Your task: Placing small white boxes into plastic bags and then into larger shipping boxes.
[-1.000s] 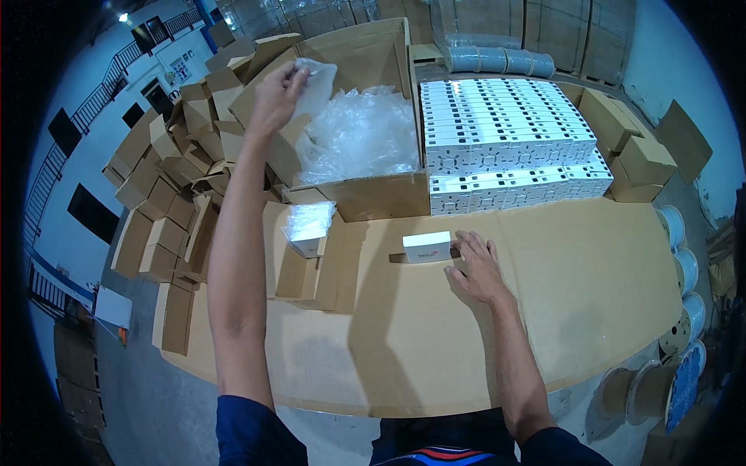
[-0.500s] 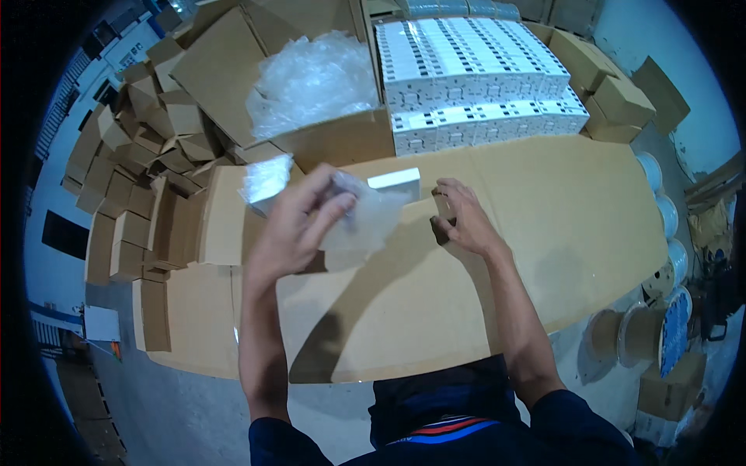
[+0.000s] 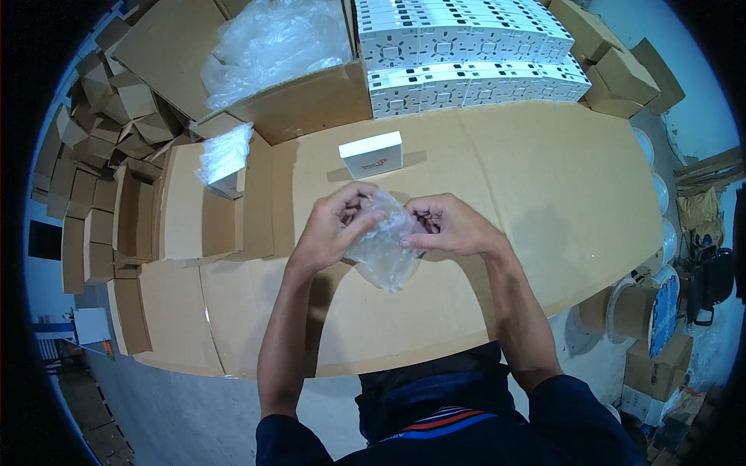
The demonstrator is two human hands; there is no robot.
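Both hands hold a clear plastic bag above the cardboard-covered table. My left hand pinches the bag's left upper edge, and my right hand grips its right upper edge. The bag hangs down crumpled between them. A small white box stands on the table just beyond my hands, touched by neither.
A large open carton holding clear plastic bags sits at the back left. Rows of white boxes are stacked at the back right. A bagged white box rests in an open carton at left. Flat brown cartons pile up at far left.
My left hand came back from the big carton with a plastic bag. My right hand left the white box and joined it on the bag.
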